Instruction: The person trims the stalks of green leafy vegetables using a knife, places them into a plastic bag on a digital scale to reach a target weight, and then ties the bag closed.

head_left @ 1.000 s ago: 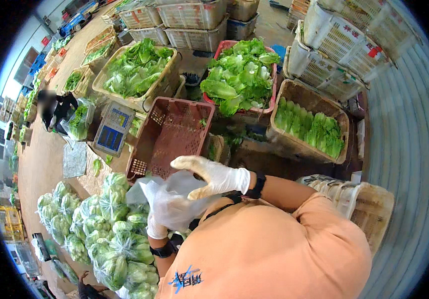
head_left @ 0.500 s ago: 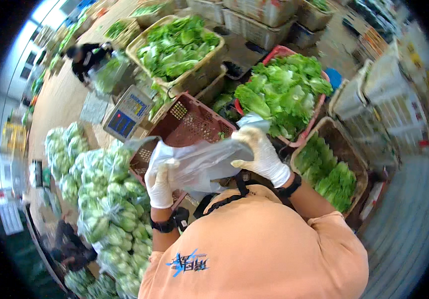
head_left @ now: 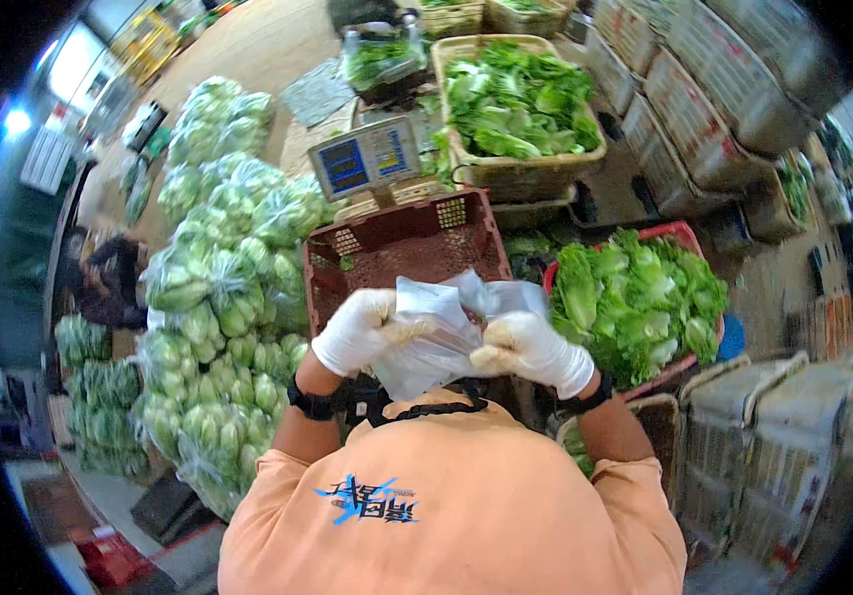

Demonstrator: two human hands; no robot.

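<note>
Between my two gloved hands a clear plastic bag [head_left: 424,342] is stretched, crumpled and seemingly flat. My left hand [head_left: 362,332] pinches its left side, and my right hand [head_left: 525,349] is closed on its right side. Just beyond the hands stands a dark red plastic crate [head_left: 406,238] with perforated walls, nearly bare inside apart from small leaf bits. A digital scale display [head_left: 367,159] rises behind the crate's far rim. Right of my right hand, a red basket [head_left: 689,238] is heaped with loose green lettuce [head_left: 634,307].
Bagged green vegetables [head_left: 228,258] are piled to the left. A yellowish crate [head_left: 535,178] of leafy greens stands beyond, and stacked crates [head_left: 793,426] line the right. One person [head_left: 109,278] is low at the far left; another [head_left: 367,12] is at the top edge.
My view has turned, so the crate and scale now lie straight ahead. My hands have drawn closer together, and the bag between them is more bunched. My right fingers have closed.
</note>
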